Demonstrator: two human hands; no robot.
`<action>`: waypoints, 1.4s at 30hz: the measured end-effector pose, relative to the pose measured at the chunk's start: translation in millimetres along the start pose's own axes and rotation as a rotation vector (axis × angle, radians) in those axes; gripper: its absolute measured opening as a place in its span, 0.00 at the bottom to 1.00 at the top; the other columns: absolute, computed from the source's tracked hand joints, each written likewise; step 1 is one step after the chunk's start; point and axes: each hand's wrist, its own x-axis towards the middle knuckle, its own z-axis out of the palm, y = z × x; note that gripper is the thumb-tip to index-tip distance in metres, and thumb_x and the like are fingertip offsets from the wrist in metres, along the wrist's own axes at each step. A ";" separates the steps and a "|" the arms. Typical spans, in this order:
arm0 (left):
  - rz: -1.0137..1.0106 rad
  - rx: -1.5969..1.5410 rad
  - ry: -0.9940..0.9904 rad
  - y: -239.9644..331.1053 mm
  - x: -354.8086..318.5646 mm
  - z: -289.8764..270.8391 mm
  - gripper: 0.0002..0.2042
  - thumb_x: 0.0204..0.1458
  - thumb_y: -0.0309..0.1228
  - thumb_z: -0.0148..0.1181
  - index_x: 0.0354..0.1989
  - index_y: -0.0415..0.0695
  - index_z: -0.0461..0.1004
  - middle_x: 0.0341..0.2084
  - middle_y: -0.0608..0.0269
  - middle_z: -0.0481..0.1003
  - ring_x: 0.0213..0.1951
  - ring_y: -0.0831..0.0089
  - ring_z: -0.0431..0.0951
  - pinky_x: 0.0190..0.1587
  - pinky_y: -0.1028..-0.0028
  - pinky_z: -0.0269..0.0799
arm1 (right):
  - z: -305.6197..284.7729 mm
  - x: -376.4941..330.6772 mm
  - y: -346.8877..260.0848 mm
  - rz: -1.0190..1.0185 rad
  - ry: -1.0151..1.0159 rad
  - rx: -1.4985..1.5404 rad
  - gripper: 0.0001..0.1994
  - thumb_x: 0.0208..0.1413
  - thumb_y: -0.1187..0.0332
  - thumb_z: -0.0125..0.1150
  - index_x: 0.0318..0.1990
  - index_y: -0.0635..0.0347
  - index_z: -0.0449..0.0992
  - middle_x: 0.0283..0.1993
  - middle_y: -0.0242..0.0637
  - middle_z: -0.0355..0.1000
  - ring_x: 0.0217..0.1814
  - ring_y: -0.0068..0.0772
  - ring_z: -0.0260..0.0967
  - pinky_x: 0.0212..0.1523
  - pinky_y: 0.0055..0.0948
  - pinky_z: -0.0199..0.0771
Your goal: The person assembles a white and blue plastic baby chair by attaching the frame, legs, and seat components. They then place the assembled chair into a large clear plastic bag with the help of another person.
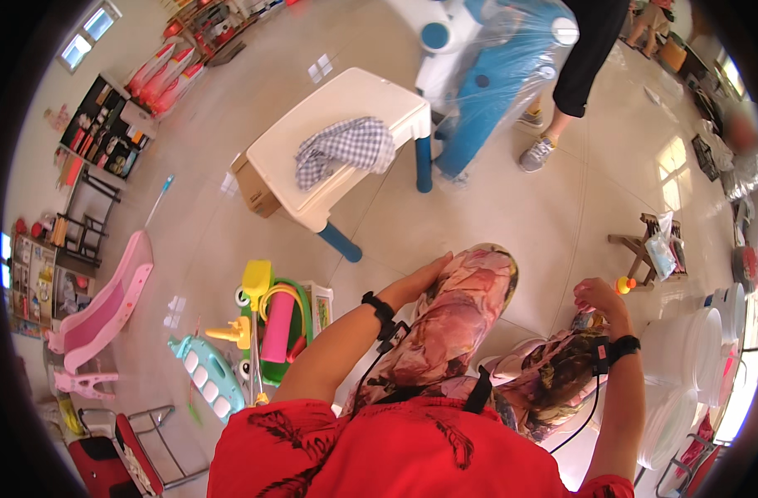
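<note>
My left hand (pixel 428 278) lies flat against the side of my left knee, on the floral trousers (pixel 478 286), with its fingers stretched out. On the other side, my right hand (pixel 601 299) is curled closed above my right knee. A small orange and yellow thing (pixel 624 285) shows right beside its knuckles; I cannot tell whether the fingers hold it. Dark bands with small boxes and cables circle both wrists. In front of me stands a cream plastic table (pixel 354 95) with blue legs, and a crumpled checked cloth (pixel 346 149) lies on it.
A plastic-wrapped blue and white plastic piece (pixel 503 91) stands beyond the table, near another person's leg (pixel 574 83). Bright toys (pixel 279 324) and a teal toy piano (pixel 204 373) sit at my left, with a pink slide (pixel 113 299) farther out. White buckets (pixel 682 349) and a wooden stool (pixel 640 249) are at right.
</note>
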 end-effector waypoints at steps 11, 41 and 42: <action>0.060 0.028 0.012 -19.9 -57.6 -7.8 0.34 0.67 0.59 0.46 0.70 0.44 0.64 0.62 0.60 0.68 0.62 0.72 0.67 0.59 0.73 0.67 | -0.2 6.7 5.9 0.031 -0.052 0.005 0.09 0.63 0.68 0.59 0.45 0.62 0.79 0.32 0.38 0.81 0.33 0.30 0.80 0.33 0.29 0.82; -0.319 1.140 0.939 -155.1 -171.5 -170.4 0.32 0.50 0.38 0.67 0.63 0.42 0.64 0.68 0.37 0.55 0.57 0.36 0.73 0.54 0.50 0.76 | -2.4 -17.3 49.6 0.011 0.058 0.004 0.07 0.60 0.69 0.60 0.39 0.63 0.81 0.29 0.33 0.78 0.29 0.27 0.76 0.27 0.27 0.77; -0.347 1.147 0.925 -152.1 -169.7 -173.4 0.32 0.50 0.39 0.67 0.63 0.42 0.64 0.68 0.36 0.54 0.57 0.36 0.73 0.55 0.50 0.76 | -3.6 -15.6 52.5 0.017 0.054 0.005 0.07 0.60 0.70 0.61 0.39 0.63 0.81 0.29 0.33 0.78 0.29 0.27 0.76 0.27 0.27 0.77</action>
